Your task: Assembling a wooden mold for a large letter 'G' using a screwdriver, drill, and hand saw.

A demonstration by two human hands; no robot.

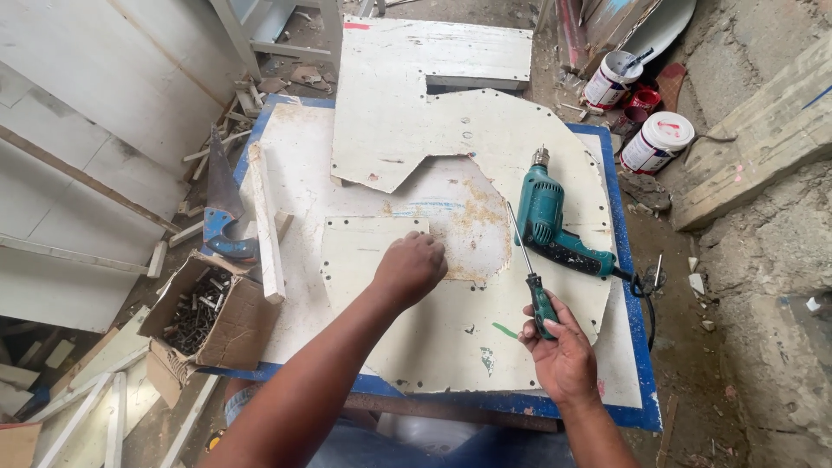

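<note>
My left hand (410, 267) rests closed, knuckles down, on a cream board piece (364, 251) lying on the white worktop (451, 338). Nothing shows inside that fist. My right hand (559, 347) grips a screwdriver (530, 273) by its green handle, with the thin shaft pointing up and away. Just beyond the screwdriver tip lies a teal electric drill (550, 221), its chuck toward the far side. A large white cut panel (407, 130) covers the far part of the worktop, and sawdust lies in the middle.
A cardboard box of screws (204, 312) sits at the table's left corner, beside a wooden strip (267, 221) and a hand saw (221, 204). Paint tubs (656, 141) stand on the ground at the right. White panels lean at the left, amid wood scraps.
</note>
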